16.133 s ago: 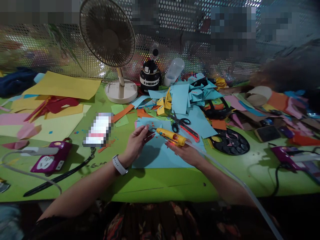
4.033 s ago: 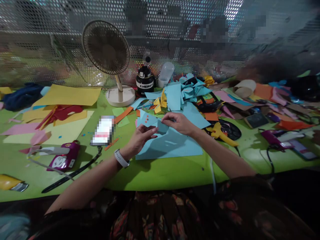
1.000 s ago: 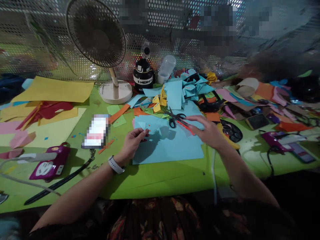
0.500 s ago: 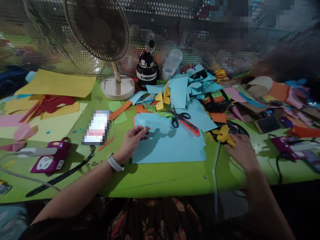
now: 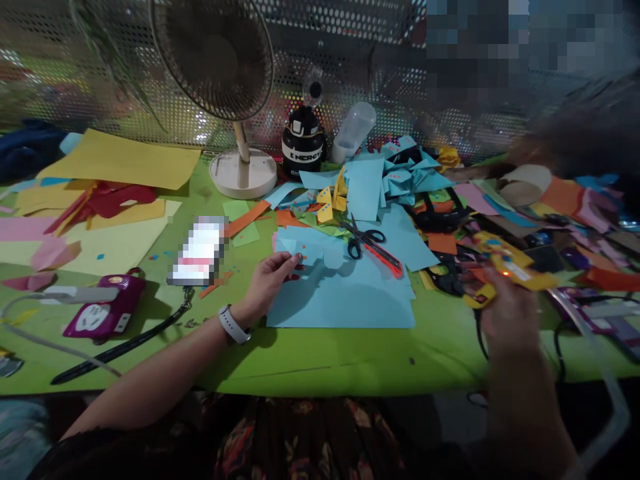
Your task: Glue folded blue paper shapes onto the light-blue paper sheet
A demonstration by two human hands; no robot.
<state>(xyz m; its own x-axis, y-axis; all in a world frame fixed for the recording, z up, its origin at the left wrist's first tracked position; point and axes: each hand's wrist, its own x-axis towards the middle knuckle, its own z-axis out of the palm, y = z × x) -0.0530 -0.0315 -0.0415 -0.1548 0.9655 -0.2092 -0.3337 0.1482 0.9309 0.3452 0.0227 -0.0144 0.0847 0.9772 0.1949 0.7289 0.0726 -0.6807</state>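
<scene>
My left hand [image 5: 267, 283], wearing a white wristband, pinches a small light-blue paper piece [image 5: 311, 250] with tiny red marks. It hovers over a stack of light-blue paper sheets [image 5: 345, 303]. On the right, my right hand [image 5: 515, 323] grips a yellow hot glue gun [image 5: 507, 261], raised above the table and blurred by motion. An orange light glows on its body, and a long translucent glue stick [image 5: 597, 353] trails from it. Black-handled scissors [image 5: 369, 240] and a red utility knife [image 5: 384, 261] lie at the stack's upper right edge.
A fan [image 5: 243, 175], a black bottle [image 5: 303, 143] and a clear plastic container [image 5: 355, 130] stand at the back. A phone [image 5: 200, 250] and a purple device [image 5: 106, 307] lie left. Coloured paper scraps [image 5: 415, 170] cover the back and right, where another person [image 5: 575, 127] is blurred.
My right hand has lifted the glue gun off the black round object at the right and turned it. My left hand has stayed over the blue sheets.
</scene>
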